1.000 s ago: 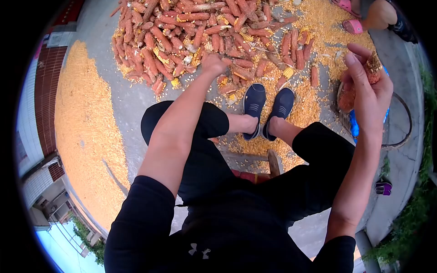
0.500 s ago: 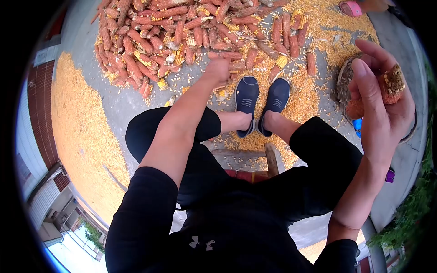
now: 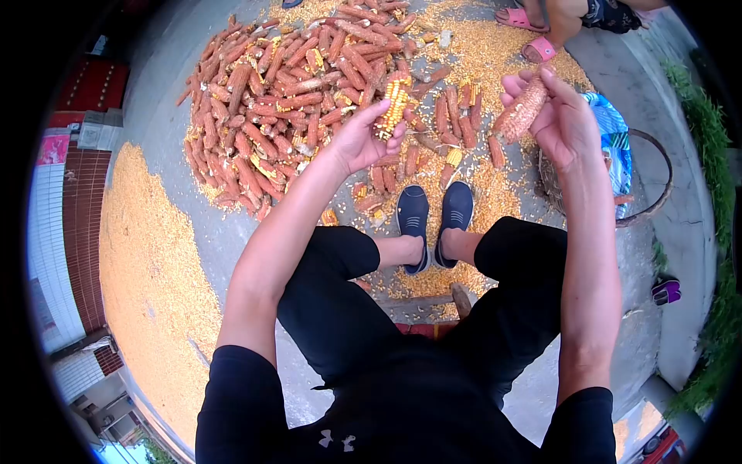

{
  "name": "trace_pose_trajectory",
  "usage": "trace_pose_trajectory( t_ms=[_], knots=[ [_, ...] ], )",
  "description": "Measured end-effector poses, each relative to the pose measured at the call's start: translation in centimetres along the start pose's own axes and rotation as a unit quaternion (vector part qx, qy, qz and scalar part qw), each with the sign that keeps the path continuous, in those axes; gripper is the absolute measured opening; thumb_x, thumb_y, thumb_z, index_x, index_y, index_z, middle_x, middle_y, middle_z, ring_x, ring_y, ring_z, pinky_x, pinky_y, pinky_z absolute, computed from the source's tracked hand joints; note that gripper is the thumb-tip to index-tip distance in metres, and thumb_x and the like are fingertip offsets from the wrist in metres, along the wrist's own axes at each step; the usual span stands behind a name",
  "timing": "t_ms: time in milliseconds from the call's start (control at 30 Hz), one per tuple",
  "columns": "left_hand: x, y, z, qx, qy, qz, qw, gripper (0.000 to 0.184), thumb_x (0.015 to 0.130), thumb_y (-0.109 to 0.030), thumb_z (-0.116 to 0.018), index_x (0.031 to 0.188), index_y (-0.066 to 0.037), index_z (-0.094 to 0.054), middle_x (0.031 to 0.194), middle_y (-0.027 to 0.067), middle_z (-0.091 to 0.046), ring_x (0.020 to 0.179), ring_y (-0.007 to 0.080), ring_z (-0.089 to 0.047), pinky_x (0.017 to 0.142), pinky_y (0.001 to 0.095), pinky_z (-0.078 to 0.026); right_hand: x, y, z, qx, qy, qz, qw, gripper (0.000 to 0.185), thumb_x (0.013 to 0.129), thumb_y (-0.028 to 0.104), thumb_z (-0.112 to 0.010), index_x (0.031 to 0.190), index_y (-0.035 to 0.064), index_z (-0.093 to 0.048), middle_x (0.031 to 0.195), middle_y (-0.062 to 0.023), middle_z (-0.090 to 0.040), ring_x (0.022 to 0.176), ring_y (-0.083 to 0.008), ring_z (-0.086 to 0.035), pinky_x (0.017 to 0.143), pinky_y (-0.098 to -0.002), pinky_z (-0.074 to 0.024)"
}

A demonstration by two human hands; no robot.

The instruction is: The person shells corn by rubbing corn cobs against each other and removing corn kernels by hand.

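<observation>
My left hand (image 3: 357, 142) is closed around a corn cob (image 3: 395, 107) that still bears rows of yellow kernels. It is raised in front of the near side of a heap of reddish corn cobs (image 3: 259, 116). My right hand (image 3: 568, 127) grips a bare reddish cob (image 3: 522, 110), its lower end pointing left toward the other hand. The two held cobs are apart. Behind my right wrist stands a basket (image 3: 550, 185) with a curved handle and a blue-and-white lining; my forearm hides part of it.
Loose yellow kernels (image 3: 495, 189) lie around my shoes (image 3: 413, 209), and a long bed of kernels (image 3: 147, 263) spreads at the left. Pink sandals (image 3: 539, 49) of another person are at the upper right. A purple shoe (image 3: 666, 291) rests at the right.
My left hand has come up from the heap with a kernelled cob. My right hand has moved left, away from above the basket, now with a bare cob held out. The view has shifted.
</observation>
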State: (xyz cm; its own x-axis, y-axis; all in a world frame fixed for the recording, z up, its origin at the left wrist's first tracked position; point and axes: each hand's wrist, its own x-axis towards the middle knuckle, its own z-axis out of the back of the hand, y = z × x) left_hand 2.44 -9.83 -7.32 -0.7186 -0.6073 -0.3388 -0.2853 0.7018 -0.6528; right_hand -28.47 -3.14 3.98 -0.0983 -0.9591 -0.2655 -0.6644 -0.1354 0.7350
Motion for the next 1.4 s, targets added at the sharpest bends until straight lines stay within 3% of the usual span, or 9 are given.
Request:
trace_pose_trajectory(
  t_ms=[167,300,467,567,733,833,933,1267,1400],
  knots=[
    [-4.3,-0.4,-6.2,-0.03,0.096,-0.028,0.995,0.054,0.108,-0.045,-0.037,0.128,0.003,-0.051,0.08,0.0063,-0.052,0.067,0.015,-0.048,0.055,0.0275,-0.039,2.1,0.3,0.7,0.054,0.06,0.02,0.997,0.033,0.105,0.025,-0.054,0.12,-0.0052,-0.052,0.101,-0.0159,-0.066,0.078,-0.0157,-0.067,0.06,-0.0267,-0.0586],
    [-5.9,0.4,-8.7,-0.045,0.107,-0.048,0.992,0.058,0.109,-0.045,-0.032,0.131,0.005,-0.049,0.077,0.0057,-0.05,0.063,0.013,-0.046,0.05,0.0263,-0.038,-0.4,-2.7,-2.2,-0.013,-0.046,-0.052,0.998,0.035,0.104,0.03,-0.057,0.114,-0.004,-0.057,0.085,-0.0089,-0.062,0.069,-0.014,-0.062,0.054,-0.0282,-0.0536],
    [-5.8,1.1,-9.3,0.094,-0.046,-0.087,0.991,0.026,0.099,-0.018,-0.063,0.118,-0.005,-0.05,0.08,0.0041,-0.056,0.061,0.0095,-0.052,0.044,0.0227,-0.035,-1.5,-4.1,-4.1,-0.111,-0.004,-0.038,0.993,0.021,0.097,0.017,-0.062,0.102,-0.0029,-0.062,0.079,-0.0082,-0.059,0.07,-0.0182,-0.064,0.055,-0.0321,-0.0533],
    [-5.5,1.5,-9.7,0.201,-0.125,-0.133,0.962,0.033,0.094,-0.008,-0.067,0.122,-0.003,-0.05,0.08,0.0021,-0.056,0.063,0.0066,-0.054,0.044,0.0211,-0.035,-1.4,-4.7,-5.3,-0.054,-0.042,-0.05,0.996,0.019,0.096,0.016,-0.062,0.103,-0.0025,-0.063,0.082,-0.0085,-0.062,0.076,-0.0199,-0.066,0.062,-0.0323,-0.057],
    [-3.9,3.0,-8.7,0.527,-0.281,-0.293,0.747,0.049,0.081,-0.002,-0.072,0.125,0.003,-0.05,0.105,0.0144,-0.067,0.095,0.0272,-0.068,0.086,0.0392,-0.053,-1.5,-5.8,-7.4,-0.054,-0.005,-0.072,0.996,0.029,0.098,0.016,-0.057,0.115,-0.0064,-0.061,0.11,-0.0158,-0.063,0.102,-0.0225,-0.064,0.083,-0.0407,-0.0565],
    [-4.5,3.3,-10.1,0.603,-0.319,-0.29,0.671,0.047,0.079,-0.005,-0.074,0.116,0.001,-0.046,0.093,0.0273,-0.068,0.089,0.0481,-0.067,0.076,0.0539,-0.052,-1.4,-7.2,-8.6,-0.055,0.021,-0.044,0.997,0.027,0.098,0.016,-0.058,0.114,-0.0056,-0.061,0.107,-0.0147,-0.064,0.1,-0.0223,-0.064,0.083,-0.0386,-0.0552],
    [-4.4,3.6,-11.2,0.621,-0.328,-0.287,0.651,0.045,0.077,-0.001,-0.07,0.114,0.003,-0.045,0.088,0.0316,-0.066,0.086,0.0523,-0.065,0.075,0.0587,-0.05,-1.5,-8.5,-9.1,-0.102,0.016,-0.01,0.995,0.026,0.098,0.017,-0.06,0.113,-0.0044,-0.059,0.103,-0.0131,-0.066,0.092,-0.022,-0.065,0.083,-0.038,-0.0549],
    [-4.9,3.3,-10.2,0.552,-0.263,-0.236,0.756,0.036,0.074,-0.002,-0.068,0.105,0.008,-0.053,0.086,0.0317,-0.065,0.085,0.0495,-0.066,0.074,0.0533,-0.051,0.4,-10.6,-8.2,-0.526,-0.018,0.247,0.813,0.041,0.089,0.029,-0.063,0.101,-0.0101,-0.062,0.086,-0.03,-0.068,0.087,-0.043,-0.069,0.08,-0.049,-0.0521],
    [-3.6,3.7,-7.8,0.545,-0.219,-0.321,0.743,0.038,0.076,-0.003,-0.069,0.11,0.009,-0.057,0.072,0.0144,-0.062,0.059,0.0262,-0.06,0.057,0.0386,-0.048,0.9,-9.9,-8.6,-0.537,0.03,0.251,0.805,0.039,0.09,0.03,-0.064,0.101,-0.0066,-0.062,0.081,-0.029,-0.067,0.083,-0.0461,-0.068,0.077,-0.0502,-0.0524]
  ],
)
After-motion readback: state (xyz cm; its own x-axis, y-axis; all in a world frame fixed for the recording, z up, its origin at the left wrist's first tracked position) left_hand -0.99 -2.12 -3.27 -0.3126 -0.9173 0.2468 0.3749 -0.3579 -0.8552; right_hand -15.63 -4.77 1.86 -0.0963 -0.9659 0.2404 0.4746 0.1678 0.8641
